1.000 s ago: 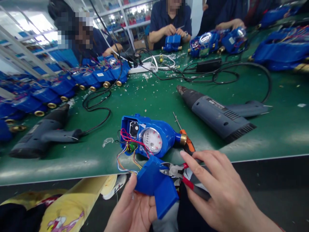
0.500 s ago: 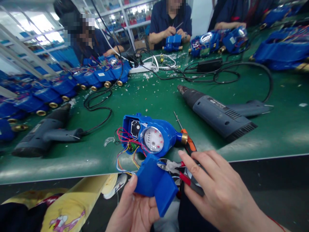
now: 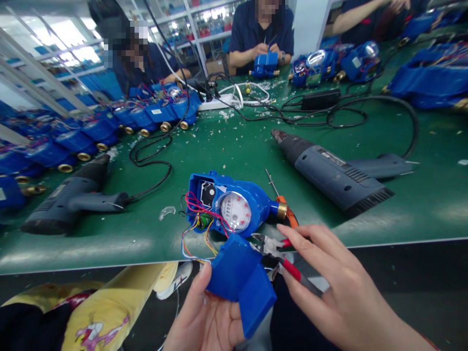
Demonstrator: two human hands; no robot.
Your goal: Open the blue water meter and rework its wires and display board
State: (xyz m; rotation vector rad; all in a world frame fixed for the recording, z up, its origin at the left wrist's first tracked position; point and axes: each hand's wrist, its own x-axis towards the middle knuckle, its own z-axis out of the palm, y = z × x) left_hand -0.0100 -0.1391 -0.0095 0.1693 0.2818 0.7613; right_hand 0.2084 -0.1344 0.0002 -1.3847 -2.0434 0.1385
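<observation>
My left hand (image 3: 204, 319) grips a blue plastic cover (image 3: 241, 280) below the table's front edge. My right hand (image 3: 336, 287) is closed on red-handled cutting pliers (image 3: 281, 256), whose jaws point left at the cover's top right corner. Just beyond, an opened blue water meter (image 3: 230, 204) with a round dial and a brass fitting lies on the green table (image 3: 234, 151). Red, yellow, blue and white wires (image 3: 195, 229) run from the meter down to the cover. An orange-handled screwdriver (image 3: 280, 197) lies right of the meter.
Two grey electric drivers lie on the table, one on the left (image 3: 69, 197), one on the right (image 3: 336, 168), with black cables (image 3: 149, 151). Rows of blue meters (image 3: 91, 134) line the left. Other people work at the far side (image 3: 263, 34). Yellow cloth (image 3: 98, 312) hangs at lower left.
The pliers' jaws have lifted slightly and shifted right beside the cover. My right hand's fingers have spread a little along the handles. The cover stays in my left hand.
</observation>
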